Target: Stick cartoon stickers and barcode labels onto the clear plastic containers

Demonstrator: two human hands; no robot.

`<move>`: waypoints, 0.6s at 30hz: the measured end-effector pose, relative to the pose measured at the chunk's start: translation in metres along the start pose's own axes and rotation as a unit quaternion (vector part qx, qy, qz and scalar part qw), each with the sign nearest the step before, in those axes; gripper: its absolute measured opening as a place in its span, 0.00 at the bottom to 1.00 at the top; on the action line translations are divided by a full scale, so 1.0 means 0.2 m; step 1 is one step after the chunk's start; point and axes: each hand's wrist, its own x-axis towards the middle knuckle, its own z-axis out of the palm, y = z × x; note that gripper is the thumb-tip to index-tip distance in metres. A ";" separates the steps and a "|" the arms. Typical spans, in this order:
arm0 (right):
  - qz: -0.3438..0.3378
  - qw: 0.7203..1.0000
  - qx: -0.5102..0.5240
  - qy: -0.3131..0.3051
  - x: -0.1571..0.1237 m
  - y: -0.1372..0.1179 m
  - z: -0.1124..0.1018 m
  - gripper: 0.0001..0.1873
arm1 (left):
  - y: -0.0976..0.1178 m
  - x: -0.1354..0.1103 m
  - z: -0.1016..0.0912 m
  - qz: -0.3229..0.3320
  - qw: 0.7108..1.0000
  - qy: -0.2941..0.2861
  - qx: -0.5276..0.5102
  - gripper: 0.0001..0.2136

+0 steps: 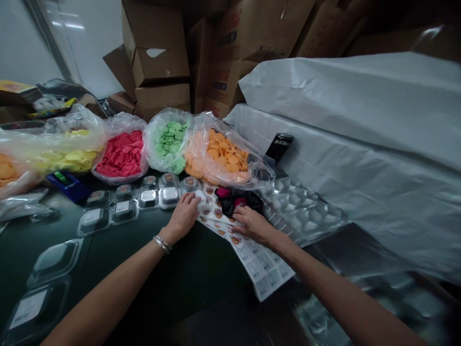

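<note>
My left hand (184, 215), with a silver bracelet at the wrist, has its fingers curled over the edge of a small clear plastic container (204, 202). Beneath lies a sheet of round printed stickers (220, 229). My right hand (251, 223) is over this sheet, thumb and forefinger apart, beside a black and magenta bundle (230, 204) whose kind I cannot make out. A second sheet of pale square labels (268, 271) lies under the right forearm. Several lidded clear containers (169, 196) with labels and stickers stand in rows left of my left hand.
Along the back stand open plastic bags of yellow pieces (70, 157), red pieces (120, 156), green pieces (173, 139) and orange pieces (226, 151). Clear moulded trays (306, 206) lie right. A black cylinder (279, 148) leans behind them. Cardboard boxes (162, 67) and white sheeting (342, 105) rise behind.
</note>
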 end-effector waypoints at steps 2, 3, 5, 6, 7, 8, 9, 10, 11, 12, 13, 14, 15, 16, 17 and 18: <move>-0.012 1.000 -0.002 0.001 0.00 -0.01 -0.01 0.09 | -0.01 0.05 0.00 0.007 1.000 -0.003 -0.003 0.19; -0.018 1.000 -0.002 0.004 -0.01 -0.02 -0.01 0.08 | -0.01 0.06 -0.01 0.010 1.000 -0.006 -0.002 0.19; -0.024 1.000 -0.001 0.010 -0.02 -0.02 -0.01 0.07 | 0.00 0.08 -0.02 0.013 1.000 -0.012 0.001 0.18; -0.026 1.000 0.001 0.013 -0.03 -0.02 -0.01 0.07 | 0.01 0.07 -0.04 0.012 1.000 -0.013 0.003 0.18; -0.025 1.000 0.002 0.016 -0.04 -0.03 -0.01 0.07 | 0.02 0.06 -0.05 0.008 1.000 -0.011 0.004 0.18; -0.021 1.000 0.003 0.019 -0.04 -0.04 -0.02 0.08 | 0.03 0.05 -0.06 0.002 1.000 -0.005 0.007 0.18; -0.015 1.000 0.003 0.023 -0.05 -0.05 -0.02 0.09 | 0.05 0.03 -0.06 0.004 1.000 -0.002 0.011 0.17; -0.008 1.000 0.003 0.029 -0.05 -0.07 -0.03 0.11 | 0.08 0.02 -0.06 0.015 1.000 -0.006 0.015 0.17; 0.002 0.999 0.001 0.037 -0.04 -0.09 -0.04 0.13 | 0.11 0.01 -0.05 0.035 0.999 -0.017 0.020 0.15; 0.013 0.999 -0.002 0.047 -0.03 -0.10 -0.05 0.14 | 0.14 0.00 -0.04 0.062 0.997 -0.035 0.023 0.14; 0.024 0.998 -0.005 0.057 -0.01 -0.11 -0.05 0.15 | 0.18 0.00 -0.02 0.090 0.994 -0.058 0.026 0.12; 0.036 0.997 -0.010 0.067 0.02 -0.11 -0.05 0.16 | 0.21 0.01 0.01 0.113 0.990 -0.079 0.028 0.11; 0.049 0.996 -0.014 0.074 0.06 -0.11 -0.05 0.16 | 0.23 0.02 0.04 0.124 0.987 -0.094 0.029 0.11; 0.062 0.995 -0.019 0.076 0.10 -0.09 -0.04 0.17 | 0.25 0.03 0.07 0.124 0.986 -0.103 0.032 0.11; 0.075 0.994 -0.022 0.075 0.13 -0.06 -0.03 0.16 | 0.26 0.05 0.10 0.122 0.986 -0.111 0.035 0.11; 0.087 0.993 -0.024 0.071 0.17 -0.03 -0.02 0.16 | 0.27 0.07 0.12 0.118 0.985 -0.118 0.038 0.10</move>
